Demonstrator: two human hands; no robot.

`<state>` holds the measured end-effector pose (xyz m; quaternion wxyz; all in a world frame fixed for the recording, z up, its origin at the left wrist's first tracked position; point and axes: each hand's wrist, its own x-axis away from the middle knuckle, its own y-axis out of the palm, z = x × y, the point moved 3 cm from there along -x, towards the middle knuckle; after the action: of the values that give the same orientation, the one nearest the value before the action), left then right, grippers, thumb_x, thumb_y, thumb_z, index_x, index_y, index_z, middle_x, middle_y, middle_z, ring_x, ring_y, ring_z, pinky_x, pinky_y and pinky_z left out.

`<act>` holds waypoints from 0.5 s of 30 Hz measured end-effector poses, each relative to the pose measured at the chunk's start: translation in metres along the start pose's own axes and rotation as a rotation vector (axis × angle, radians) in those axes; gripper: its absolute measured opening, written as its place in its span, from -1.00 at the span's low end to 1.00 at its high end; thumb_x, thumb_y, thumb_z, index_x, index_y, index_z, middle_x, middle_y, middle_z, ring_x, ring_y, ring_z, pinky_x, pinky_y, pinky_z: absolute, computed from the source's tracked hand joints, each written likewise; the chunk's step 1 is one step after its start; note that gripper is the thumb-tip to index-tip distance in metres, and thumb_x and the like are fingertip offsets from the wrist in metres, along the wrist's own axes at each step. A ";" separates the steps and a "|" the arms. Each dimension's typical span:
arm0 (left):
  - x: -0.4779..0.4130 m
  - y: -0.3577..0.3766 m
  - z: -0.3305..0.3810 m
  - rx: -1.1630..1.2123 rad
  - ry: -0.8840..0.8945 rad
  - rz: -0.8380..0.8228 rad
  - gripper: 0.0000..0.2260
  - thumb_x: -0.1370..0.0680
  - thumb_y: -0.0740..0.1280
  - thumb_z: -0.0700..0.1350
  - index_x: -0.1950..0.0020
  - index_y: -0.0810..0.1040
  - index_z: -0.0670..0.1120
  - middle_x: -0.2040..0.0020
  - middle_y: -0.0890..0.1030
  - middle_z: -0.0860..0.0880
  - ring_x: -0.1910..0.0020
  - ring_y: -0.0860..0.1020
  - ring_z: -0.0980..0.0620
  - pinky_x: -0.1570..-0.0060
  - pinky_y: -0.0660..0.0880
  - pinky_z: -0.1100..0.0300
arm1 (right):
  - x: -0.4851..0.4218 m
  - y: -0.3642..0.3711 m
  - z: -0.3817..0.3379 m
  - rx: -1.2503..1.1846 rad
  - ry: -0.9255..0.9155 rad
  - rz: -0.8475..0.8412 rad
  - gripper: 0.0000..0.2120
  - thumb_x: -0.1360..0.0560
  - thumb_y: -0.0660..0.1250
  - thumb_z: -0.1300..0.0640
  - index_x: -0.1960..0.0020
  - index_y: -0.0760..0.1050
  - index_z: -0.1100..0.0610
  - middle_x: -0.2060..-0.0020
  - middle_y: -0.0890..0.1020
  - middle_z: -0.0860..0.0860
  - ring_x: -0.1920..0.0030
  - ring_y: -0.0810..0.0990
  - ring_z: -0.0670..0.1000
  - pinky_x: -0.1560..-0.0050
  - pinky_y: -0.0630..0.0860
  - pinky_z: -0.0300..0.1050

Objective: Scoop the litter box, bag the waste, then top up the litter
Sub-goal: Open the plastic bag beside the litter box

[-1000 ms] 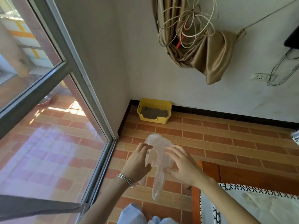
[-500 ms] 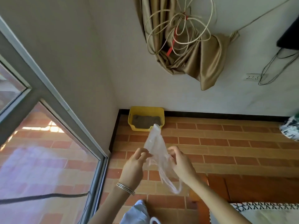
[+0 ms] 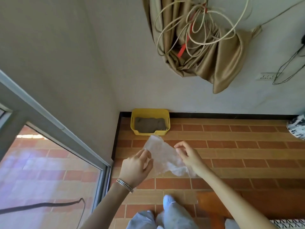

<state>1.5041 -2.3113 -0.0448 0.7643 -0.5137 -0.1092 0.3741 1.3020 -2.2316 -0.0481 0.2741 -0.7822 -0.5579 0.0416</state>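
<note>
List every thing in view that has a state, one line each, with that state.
Left hand: pinches the clear plastic bag at its left edge.
Right hand: pinches the bag's right edge.
Clear plastic bag: crumpled, held in the air, stretched between both hands.
Yellow litter box: on the floor in the corner, holding grey litter.
Curtain: bunched up, hanging above the floor.

A patterned object (image 3: 297, 127) was cut off by the right edge. Whether the yellow litter box (image 3: 142, 133) held clumps was too small to tell, and the crumpled clear bag (image 3: 162, 157) showed no discernible opening.
</note>
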 end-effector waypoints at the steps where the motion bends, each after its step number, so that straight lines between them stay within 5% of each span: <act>1: -0.005 0.002 -0.008 -0.035 0.007 -0.024 -0.79 -0.47 0.16 0.16 0.11 0.37 0.03 0.34 0.49 0.16 0.55 0.42 0.17 0.63 0.26 0.35 | -0.007 -0.001 0.001 0.017 -0.023 -0.031 -0.96 -0.54 0.25 0.13 0.04 0.45 0.00 0.18 0.57 -0.10 0.21 0.56 -0.22 0.29 0.44 -0.34; 3: -0.013 0.006 -0.024 -0.103 -0.023 -0.149 -0.67 -0.44 0.19 0.28 0.01 0.30 0.06 0.30 0.53 0.15 0.49 0.47 0.15 0.58 0.42 0.27 | -0.019 -0.005 0.002 0.094 -0.055 -0.115 -0.91 -0.48 0.31 -0.06 0.06 0.43 -0.11 0.23 0.59 -0.05 0.25 0.58 -0.11 0.25 0.47 -0.22; 6: -0.031 0.013 -0.047 -0.149 -0.077 -0.296 -0.70 -0.49 0.27 0.22 -0.09 0.45 0.06 0.11 0.59 0.09 0.27 0.55 0.07 0.30 0.53 0.21 | -0.041 -0.016 0.002 0.298 -0.080 -0.311 -0.74 -0.38 0.39 -0.15 0.02 0.42 -0.10 0.47 0.42 -0.11 0.52 0.36 -0.18 0.48 0.24 -0.33; 11: -0.060 0.019 -0.066 -0.113 -0.070 -0.079 -0.86 -0.31 0.54 -0.03 0.28 0.60 0.00 0.24 0.62 0.07 0.48 0.56 0.06 0.59 0.44 0.24 | -0.087 -0.035 0.021 0.597 -0.144 -0.417 -0.75 -0.42 0.36 -0.12 0.02 0.55 0.02 0.17 0.53 -0.20 0.18 0.49 -0.22 0.10 0.45 -0.22; 15: -0.092 0.033 -0.066 -0.122 -0.147 -0.055 -0.83 -0.30 0.55 -0.04 0.25 0.59 -0.03 0.26 0.54 0.07 0.42 0.52 0.11 0.59 0.44 0.30 | -0.123 -0.042 0.031 0.557 -0.152 -0.391 -0.84 -0.50 0.27 -0.06 0.17 0.45 0.00 0.23 0.42 -0.15 0.23 0.46 -0.13 0.16 0.42 -0.19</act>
<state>1.4615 -2.4143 -0.0833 0.7315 -0.5272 -0.2015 0.3825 1.2087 -2.3202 -0.0834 0.4377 -0.5502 -0.6833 0.1971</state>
